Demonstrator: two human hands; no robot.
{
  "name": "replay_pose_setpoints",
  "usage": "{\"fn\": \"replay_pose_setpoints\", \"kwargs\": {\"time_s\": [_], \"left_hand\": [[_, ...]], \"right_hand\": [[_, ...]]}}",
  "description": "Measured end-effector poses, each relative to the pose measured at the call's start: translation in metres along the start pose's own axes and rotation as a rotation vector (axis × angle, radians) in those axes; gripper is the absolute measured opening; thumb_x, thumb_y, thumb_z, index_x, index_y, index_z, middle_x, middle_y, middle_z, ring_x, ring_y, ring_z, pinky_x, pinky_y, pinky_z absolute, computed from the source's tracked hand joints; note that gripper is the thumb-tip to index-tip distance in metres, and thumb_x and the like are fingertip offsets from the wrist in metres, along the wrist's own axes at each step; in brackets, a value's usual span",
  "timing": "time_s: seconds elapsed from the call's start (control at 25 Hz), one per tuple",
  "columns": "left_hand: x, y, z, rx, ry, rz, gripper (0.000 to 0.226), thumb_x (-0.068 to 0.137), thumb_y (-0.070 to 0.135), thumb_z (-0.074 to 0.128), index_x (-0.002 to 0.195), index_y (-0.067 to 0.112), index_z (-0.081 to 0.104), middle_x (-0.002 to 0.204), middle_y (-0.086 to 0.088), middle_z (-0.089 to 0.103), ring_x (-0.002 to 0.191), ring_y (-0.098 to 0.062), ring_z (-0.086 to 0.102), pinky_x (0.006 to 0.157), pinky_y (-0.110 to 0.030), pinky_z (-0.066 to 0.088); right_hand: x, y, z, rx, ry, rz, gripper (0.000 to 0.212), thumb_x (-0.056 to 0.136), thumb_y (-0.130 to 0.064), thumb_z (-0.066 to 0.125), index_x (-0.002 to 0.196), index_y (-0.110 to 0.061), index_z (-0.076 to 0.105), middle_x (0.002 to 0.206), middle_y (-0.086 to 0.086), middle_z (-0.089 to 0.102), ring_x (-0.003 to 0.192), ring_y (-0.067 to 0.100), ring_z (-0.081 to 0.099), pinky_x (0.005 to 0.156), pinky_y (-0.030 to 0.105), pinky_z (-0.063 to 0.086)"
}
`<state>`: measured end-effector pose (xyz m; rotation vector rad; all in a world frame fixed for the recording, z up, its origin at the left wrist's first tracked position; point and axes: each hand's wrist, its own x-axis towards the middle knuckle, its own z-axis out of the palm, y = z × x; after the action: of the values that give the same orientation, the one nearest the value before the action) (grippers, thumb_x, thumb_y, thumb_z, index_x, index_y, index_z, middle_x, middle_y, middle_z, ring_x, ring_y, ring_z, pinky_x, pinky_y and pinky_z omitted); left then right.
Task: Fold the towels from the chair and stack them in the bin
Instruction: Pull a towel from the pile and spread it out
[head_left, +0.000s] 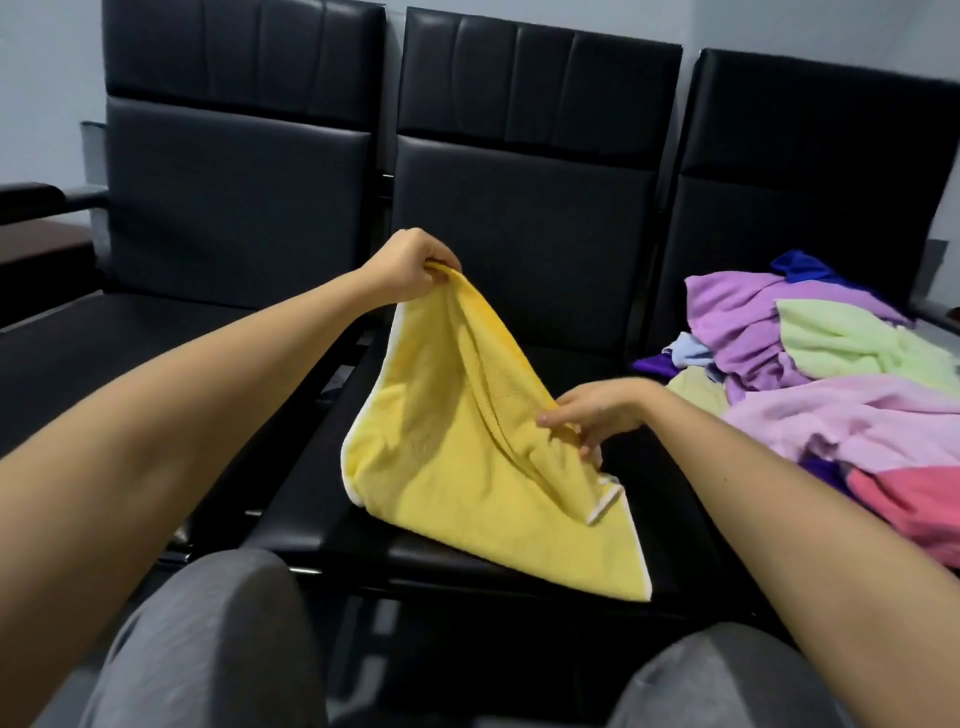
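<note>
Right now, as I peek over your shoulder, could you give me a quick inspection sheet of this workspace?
Surface: black middle chair seat, the yellow towel lying partly on it.
Job's things: yellow towel half lifted; pile of unfolded towels on the right chair; bin not in view.
Clutter: nothing seen.
Hands: left hand pinches the towel's raised corner; right hand pinches a lower edge.
Cables: nothing seen.
Surroundings: row of black chairs, pale wall, grey-trousered knees.
</note>
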<state>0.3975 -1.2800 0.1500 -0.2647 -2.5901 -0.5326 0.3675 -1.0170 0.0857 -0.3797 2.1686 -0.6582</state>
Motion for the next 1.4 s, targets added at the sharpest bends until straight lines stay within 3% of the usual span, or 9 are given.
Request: {"fn": "replay_pose_setpoints", "kwargs": {"time_s": [0.08, 0.24, 0.44, 0.6, 0.8, 0.92, 1.16, 1.28, 1.4], "left_hand": [[-0.01, -0.011, 0.003, 0.011, -0.074, -0.044, 0.022, 0.088, 0.003, 0.06, 0.107, 0.006, 0.071, 0.111, -0.007, 0.067, 0.104, -0.019, 0.06, 0.082, -0.021, 0.044], [-0.026, -0.027, 0.019, 0.053, -0.233, -0.091, 0.023, 0.087, 0.007, 0.06, 0.107, 0.01, 0.07, 0.109, -0.003, 0.066, 0.102, -0.018, 0.06, 0.084, -0.024, 0.046], [-0.042, -0.04, 0.038, 0.081, -0.403, -0.134, 0.023, 0.088, 0.005, 0.057, 0.104, 0.014, 0.07, 0.103, 0.001, 0.063, 0.1, -0.018, 0.059, 0.08, -0.024, 0.047], [-0.045, -0.046, 0.035, 0.057, -0.392, -0.153, 0.021, 0.088, 0.006, 0.058, 0.103, 0.015, 0.07, 0.102, 0.002, 0.063, 0.098, -0.016, 0.058, 0.079, -0.024, 0.046], [-0.044, -0.052, 0.028, 0.075, -0.265, -0.221, 0.023, 0.09, 0.005, 0.055, 0.107, 0.011, 0.069, 0.107, -0.003, 0.063, 0.095, -0.014, 0.053, 0.077, -0.024, 0.043], [-0.042, -0.053, 0.032, 0.051, -0.189, -0.298, 0.025, 0.09, 0.002, 0.053, 0.108, 0.009, 0.069, 0.107, -0.006, 0.062, 0.099, -0.019, 0.055, 0.076, -0.026, 0.044], [-0.037, -0.043, 0.039, 0.032, -0.177, -0.303, 0.025, 0.09, 0.001, 0.053, 0.108, 0.009, 0.069, 0.109, -0.007, 0.062, 0.099, -0.019, 0.054, 0.077, -0.026, 0.045], [-0.035, -0.037, 0.04, 0.024, -0.175, -0.302, 0.025, 0.09, 0.0, 0.052, 0.107, 0.009, 0.068, 0.111, -0.008, 0.061, 0.104, -0.023, 0.056, 0.079, -0.027, 0.047], [-0.037, -0.032, 0.041, 0.026, -0.199, -0.283, 0.025, 0.091, 0.0, 0.053, 0.109, 0.009, 0.068, 0.112, -0.008, 0.061, 0.107, -0.023, 0.056, 0.081, -0.028, 0.047]], "right_hand": [[-0.001, 0.017, 0.002, -0.057, 0.139, -0.033, 0.036, 0.091, -0.045, 0.055, 0.118, -0.021, 0.051, 0.108, 0.0, 0.058, 0.092, 0.018, 0.059, 0.057, 0.024, 0.05], [-0.009, 0.015, 0.008, 0.093, 0.018, 0.105, 0.044, 0.098, -0.052, 0.032, 0.118, -0.019, 0.051, 0.103, 0.005, 0.056, 0.065, 0.012, 0.06, 0.053, 0.021, 0.053], [0.014, 0.006, 0.028, -0.43, 0.265, 0.072, 0.021, 0.093, -0.025, 0.053, 0.109, -0.016, 0.065, 0.085, 0.001, 0.056, 0.066, 0.012, 0.055, 0.05, 0.02, 0.048], [0.023, 0.001, 0.032, -0.528, 0.311, 0.004, 0.011, 0.086, -0.027, 0.063, 0.081, -0.017, 0.063, 0.079, -0.002, 0.055, 0.07, 0.012, 0.053, 0.059, 0.023, 0.045], [0.007, -0.004, 0.017, 0.229, 0.46, -0.225, 0.026, 0.091, -0.036, 0.059, 0.094, -0.011, 0.064, 0.087, 0.002, 0.06, 0.079, 0.014, 0.057, 0.066, 0.026, 0.045], [-0.004, -0.005, 0.005, 0.329, 0.621, -0.3, 0.016, 0.093, -0.024, 0.053, 0.08, -0.015, 0.056, 0.076, 0.0, 0.053, 0.069, 0.014, 0.052, 0.055, 0.024, 0.041], [-0.017, -0.008, -0.005, -0.896, 1.024, -0.202, 0.018, 0.101, -0.028, 0.035, 0.109, -0.014, 0.043, 0.093, 0.005, 0.06, 0.088, 0.032, 0.056, 0.078, 0.039, 0.036], [-0.027, -0.011, 0.009, -0.841, 0.925, -0.323, 0.018, 0.096, -0.017, 0.038, 0.113, -0.014, 0.033, 0.092, 0.004, 0.051, 0.08, 0.028, 0.05, 0.07, 0.034, 0.034], [-0.027, 0.002, 0.032, -0.809, 0.536, -0.316, 0.021, 0.092, -0.009, 0.041, 0.106, -0.023, 0.036, 0.092, -0.005, 0.043, 0.075, 0.015, 0.047, 0.062, 0.028, 0.036]]}}
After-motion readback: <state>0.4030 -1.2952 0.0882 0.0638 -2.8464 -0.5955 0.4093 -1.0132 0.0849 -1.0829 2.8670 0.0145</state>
